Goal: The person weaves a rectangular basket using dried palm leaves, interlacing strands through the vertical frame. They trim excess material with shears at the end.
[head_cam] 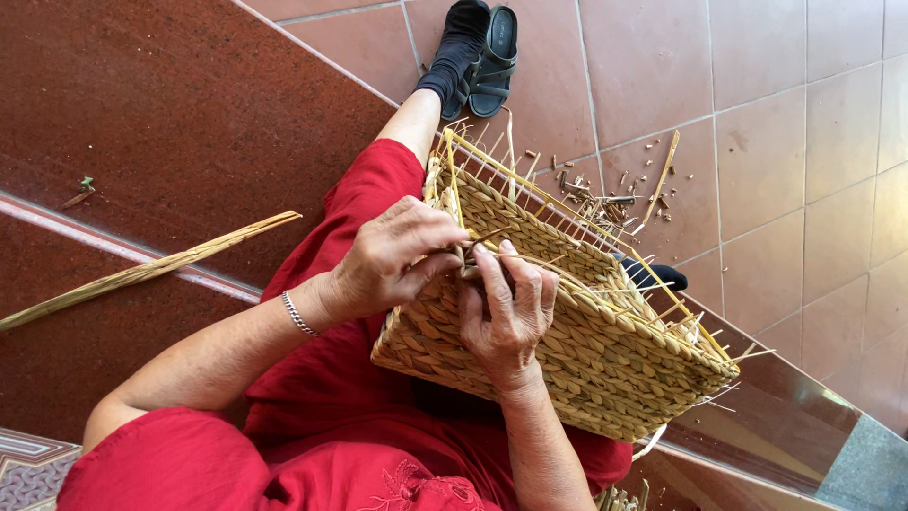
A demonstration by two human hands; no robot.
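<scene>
Floor: reddish-brown square tiles (757, 142) with pale grout lines run under your feet; a darker speckled red step (170, 114) with a pale edge strip lies to your left.

Debris: short straw offcuts (605, 189) lie scattered on the tiles just beyond the basket.

Loose stock: one long twisted straw rope (142, 273) lies across the dark step, well apart from your hands.

Work piece: a rectangular woven basket (586, 350) of pale plaited fibre over a thin wire frame rests tilted on your lap, against your red clothing.

Your left hand (392, 257): fingers curled nearly closed, pinching a thin strand (487, 237) at the basket's top rim; a silver bracelet (299, 314) sits at the wrist.

Your right hand (506, 312): fingers bent and pressed on the weave just beside the left; whether it grips a strand, you cannot tell.

Feet: a dark sock in a dark sandal (478, 52) rests on the tiles.
</scene>
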